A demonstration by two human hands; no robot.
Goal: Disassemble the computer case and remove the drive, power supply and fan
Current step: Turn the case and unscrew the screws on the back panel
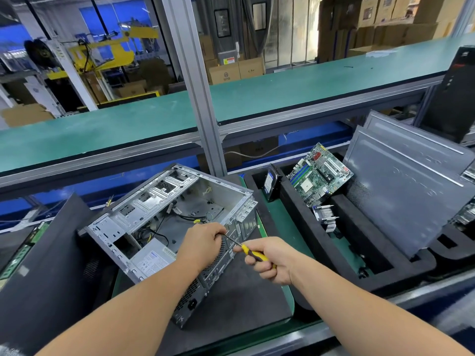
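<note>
An open silver computer case [164, 201] lies on its side on a black foam pad. Inside it, at the near left, sits the grey power supply [151, 258] with black cables beside it. My right hand [270, 260] grips a yellow-handled screwdriver [253, 254]. Its thin shaft points up-left at the case's rear panel. My left hand [203, 242] rests on that rear panel, its fingers curled at the screwdriver's tip. A hard drive [271, 182] stands on edge in a black foam tray to the right.
A green motherboard [321, 176] leans in the foam tray [303, 214], with a heatsink [326, 217] below it. Grey side panels [406, 191] lean at the right. A black panel [43, 265] lies at the left. An aluminium post [198, 98] and a green shelf [282, 91] stand behind.
</note>
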